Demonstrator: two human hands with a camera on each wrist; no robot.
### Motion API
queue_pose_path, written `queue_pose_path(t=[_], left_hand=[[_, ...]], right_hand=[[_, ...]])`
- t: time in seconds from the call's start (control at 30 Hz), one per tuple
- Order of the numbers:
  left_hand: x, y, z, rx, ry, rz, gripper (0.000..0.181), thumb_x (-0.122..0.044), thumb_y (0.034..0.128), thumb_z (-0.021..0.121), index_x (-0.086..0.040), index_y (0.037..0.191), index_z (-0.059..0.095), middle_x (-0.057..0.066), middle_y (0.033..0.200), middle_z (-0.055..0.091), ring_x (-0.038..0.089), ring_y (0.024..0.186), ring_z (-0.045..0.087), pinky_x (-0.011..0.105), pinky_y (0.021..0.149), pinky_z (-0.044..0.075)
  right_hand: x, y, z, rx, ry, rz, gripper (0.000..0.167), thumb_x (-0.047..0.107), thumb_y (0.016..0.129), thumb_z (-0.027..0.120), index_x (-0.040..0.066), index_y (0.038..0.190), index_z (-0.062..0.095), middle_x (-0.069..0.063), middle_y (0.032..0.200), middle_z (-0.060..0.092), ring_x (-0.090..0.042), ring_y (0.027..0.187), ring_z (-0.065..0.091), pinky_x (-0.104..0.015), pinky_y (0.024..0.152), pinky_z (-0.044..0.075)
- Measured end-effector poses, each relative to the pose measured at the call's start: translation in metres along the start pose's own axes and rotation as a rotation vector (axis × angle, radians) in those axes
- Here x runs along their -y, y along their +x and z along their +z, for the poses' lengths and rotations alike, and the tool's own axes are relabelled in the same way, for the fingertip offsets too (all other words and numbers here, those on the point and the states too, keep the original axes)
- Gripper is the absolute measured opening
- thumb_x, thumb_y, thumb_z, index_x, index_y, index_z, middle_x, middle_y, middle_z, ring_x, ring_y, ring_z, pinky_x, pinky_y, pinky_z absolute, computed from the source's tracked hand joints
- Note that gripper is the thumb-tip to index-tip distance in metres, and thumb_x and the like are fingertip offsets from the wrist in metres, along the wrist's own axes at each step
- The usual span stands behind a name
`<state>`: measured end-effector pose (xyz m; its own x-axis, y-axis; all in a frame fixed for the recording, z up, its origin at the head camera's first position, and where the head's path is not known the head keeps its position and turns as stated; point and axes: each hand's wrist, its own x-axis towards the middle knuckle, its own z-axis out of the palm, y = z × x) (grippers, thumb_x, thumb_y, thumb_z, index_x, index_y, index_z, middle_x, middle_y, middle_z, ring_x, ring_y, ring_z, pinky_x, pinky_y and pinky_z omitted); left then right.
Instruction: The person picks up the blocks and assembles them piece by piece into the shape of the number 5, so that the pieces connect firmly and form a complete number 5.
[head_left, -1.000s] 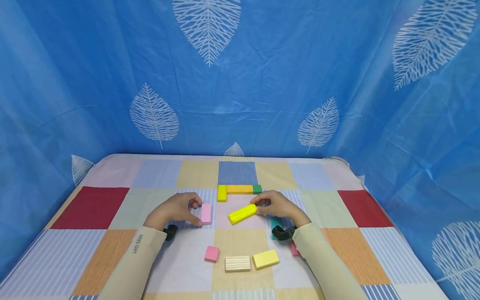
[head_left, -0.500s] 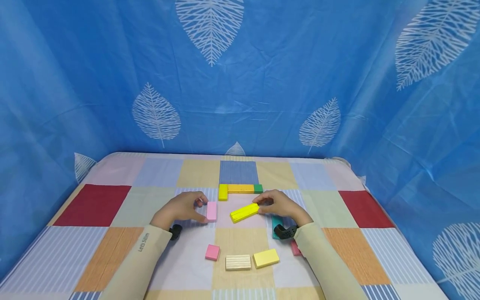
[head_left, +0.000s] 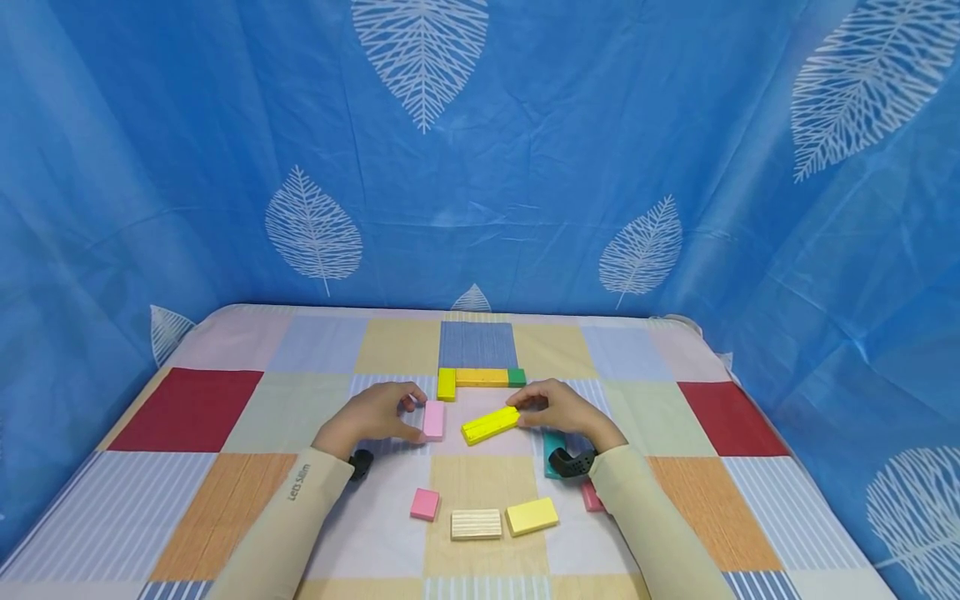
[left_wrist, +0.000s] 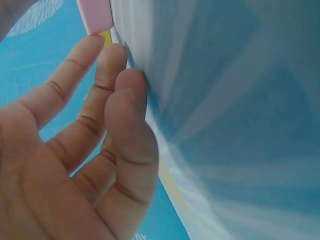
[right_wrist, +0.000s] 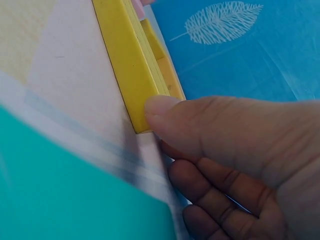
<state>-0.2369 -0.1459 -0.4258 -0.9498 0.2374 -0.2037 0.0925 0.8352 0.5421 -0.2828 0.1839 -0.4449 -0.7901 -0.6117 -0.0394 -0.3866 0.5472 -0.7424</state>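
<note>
Head view recorded the left hand (head_left: 372,414) pinching a pink rectangular block (head_left: 433,421), the right hand (head_left: 561,410) a bright-yellow block (head_left: 489,426) near it; only that view showed the green block (head_left: 517,378) beyond.

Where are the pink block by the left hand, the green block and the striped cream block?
Pink block (head_left: 433,421), head view: its upper face.
Green block (head_left: 517,377), head view: its top.
Striped cream block (head_left: 476,522), head view: its top.
</note>
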Motion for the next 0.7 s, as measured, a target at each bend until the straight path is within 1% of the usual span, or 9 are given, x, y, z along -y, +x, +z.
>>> queue_pose_path(t=[0.1,0.23,0.33,0.43,0.57,0.7], left_hand=[[-0.0021,0.0015,0.0015,0.001,0.005,0.006,0.055,-0.025,0.0803,0.098,-0.013,0.127,0.073,0.003,0.109,0.069,0.023,0.097,0.059,0.043,0.092,0.056],[-0.0052,0.0022,0.0029,0.005,0.011,0.0,0.055,-0.025,0.0812,0.097,-0.014,0.129,0.073,0.003,0.109,0.07,0.022,0.097,0.059,0.043,0.09,0.057],[-0.007,0.0025,0.0034,0.004,0.013,-0.006,0.056,-0.026,0.0815,0.097,-0.014,0.13,0.072,0.003,0.11,0.07,0.022,0.097,0.06,0.043,0.091,0.057],[-0.0076,0.0028,0.0035,0.001,0.019,0.005,0.056,-0.027,0.0813,0.097,-0.014,0.129,0.073,0.002,0.11,0.071,0.022,0.097,0.06,0.044,0.091,0.057],[-0.0073,0.0034,0.004,-0.011,0.04,0.019,0.056,-0.03,0.081,0.098,-0.014,0.129,0.073,0.001,0.107,0.071,0.021,0.096,0.06,0.045,0.091,0.056],[-0.0077,0.004,0.0055,-0.028,0.061,0.012,0.056,-0.031,0.0801,0.098,-0.016,0.128,0.074,0.0,0.106,0.071,0.021,0.096,0.06,0.045,0.089,0.055]], right_hand=[[-0.0011,-0.0004,-0.0003,0.002,-0.005,-0.011,0.025,0.004,0.099,0.077,-0.003,0.123,0.077,-0.016,0.121,0.076,-0.022,0.106,0.069,-0.037,0.095,0.057],[-0.001,-0.0006,-0.0004,0.002,-0.006,-0.009,0.026,0.004,0.099,0.077,-0.003,0.124,0.077,-0.016,0.122,0.076,-0.024,0.108,0.07,-0.038,0.097,0.058],[-0.0004,-0.0002,0.0001,0.0,-0.004,0.006,0.026,0.004,0.099,0.077,-0.003,0.124,0.078,-0.016,0.123,0.076,-0.025,0.109,0.07,-0.041,0.099,0.058],[0.0006,-0.0005,0.0004,-0.001,0.002,0.02,0.026,0.004,0.099,0.077,-0.002,0.124,0.078,-0.016,0.123,0.076,-0.026,0.11,0.07,-0.043,0.1,0.057],[0.0014,-0.0006,0.0007,-0.004,-0.002,0.025,0.026,0.004,0.099,0.077,-0.002,0.124,0.078,-0.015,0.123,0.076,-0.025,0.11,0.069,-0.043,0.1,0.057],[0.0012,-0.0007,0.0014,-0.006,-0.003,0.027,0.026,0.004,0.099,0.077,-0.001,0.124,0.078,-0.014,0.123,0.077,-0.023,0.109,0.068,-0.042,0.1,0.057]])
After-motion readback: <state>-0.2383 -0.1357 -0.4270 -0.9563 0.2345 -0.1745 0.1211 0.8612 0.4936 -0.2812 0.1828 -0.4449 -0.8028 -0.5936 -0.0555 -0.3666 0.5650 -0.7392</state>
